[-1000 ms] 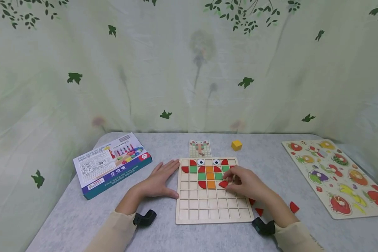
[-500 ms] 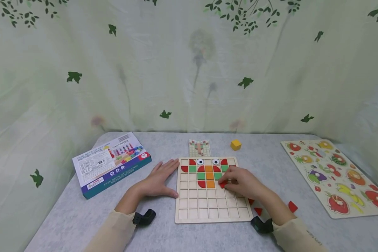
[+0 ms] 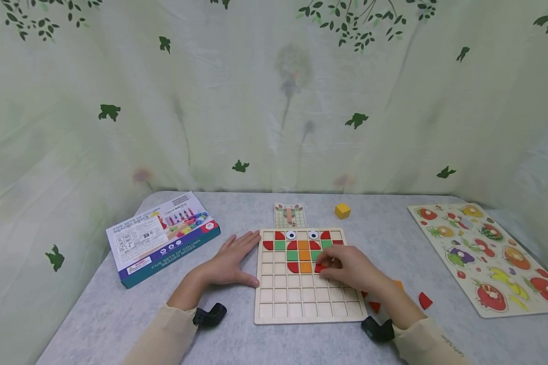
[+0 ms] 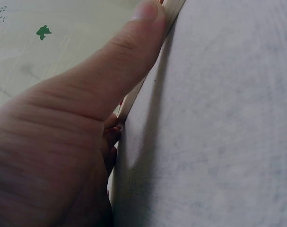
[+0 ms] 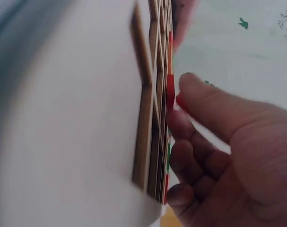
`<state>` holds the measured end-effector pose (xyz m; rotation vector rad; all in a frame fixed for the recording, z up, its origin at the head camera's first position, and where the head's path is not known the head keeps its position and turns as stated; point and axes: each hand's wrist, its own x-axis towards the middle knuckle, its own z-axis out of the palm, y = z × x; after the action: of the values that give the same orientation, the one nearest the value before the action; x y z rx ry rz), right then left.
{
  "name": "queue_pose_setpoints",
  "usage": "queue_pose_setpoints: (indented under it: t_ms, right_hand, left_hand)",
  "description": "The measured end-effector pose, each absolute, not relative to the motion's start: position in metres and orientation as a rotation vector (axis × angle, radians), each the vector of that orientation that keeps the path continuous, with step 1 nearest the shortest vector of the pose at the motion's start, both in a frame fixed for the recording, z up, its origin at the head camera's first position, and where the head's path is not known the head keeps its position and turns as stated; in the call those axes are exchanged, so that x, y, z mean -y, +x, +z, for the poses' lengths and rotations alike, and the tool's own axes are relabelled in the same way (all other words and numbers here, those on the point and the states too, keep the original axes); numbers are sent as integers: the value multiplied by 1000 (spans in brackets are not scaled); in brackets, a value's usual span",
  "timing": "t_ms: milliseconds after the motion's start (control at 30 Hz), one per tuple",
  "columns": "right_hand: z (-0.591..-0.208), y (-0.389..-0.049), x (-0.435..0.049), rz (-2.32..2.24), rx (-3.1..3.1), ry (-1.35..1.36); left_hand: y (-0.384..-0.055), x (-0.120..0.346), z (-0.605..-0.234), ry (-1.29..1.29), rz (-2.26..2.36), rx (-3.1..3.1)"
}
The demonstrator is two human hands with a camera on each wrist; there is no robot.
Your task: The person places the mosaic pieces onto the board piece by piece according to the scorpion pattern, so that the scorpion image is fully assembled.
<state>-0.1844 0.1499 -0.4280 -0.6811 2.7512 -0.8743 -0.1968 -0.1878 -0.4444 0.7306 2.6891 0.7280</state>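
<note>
A wooden grid board [image 3: 297, 310] lies on the table, its upper rows filled with red, green and orange pieces and two eye pieces. My left hand [image 3: 228, 264] has its fingers spread, with fingertips and thumb at the board's left edge. In the left wrist view the thumb [image 4: 129, 47] reaches the board's side. My right hand [image 3: 353, 266] is over the board's right part. Its thumb and index finger pinch a red quarter-circle piece [image 3: 318, 268] at a cell right of the lowest orange square [image 3: 306, 267]. The right wrist view shows the red piece [image 5: 170, 91] beside those fingertips.
Behind the board lies a small pattern card [image 3: 289, 215], with a yellow cube [image 3: 342, 211] to its right. A box [image 3: 164, 238] is at the left, a fruit-picture board [image 3: 493, 258] at the right. Loose red pieces [image 3: 424, 300] and an orange piece [image 3: 398, 285] lie near my right wrist.
My right hand has moved slightly left with the red quarter-circle piece, which now lies over the cell beside the orange square. An orange piece shows past my right wrist. My left hand has stayed still.
</note>
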Motion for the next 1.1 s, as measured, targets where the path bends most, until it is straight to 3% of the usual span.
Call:
queue_pose_setpoints:
  t_ms: [333, 1100]
  right_hand:
    - [-424, -190, -154, -781, -2683, -805]
    - [-435, -179, -142, -1027, -2789, -516]
  left_hand:
    - [-197, 188, -445, 727, 725, -2697]
    - [-197, 188, -445, 719, 714, -2689]
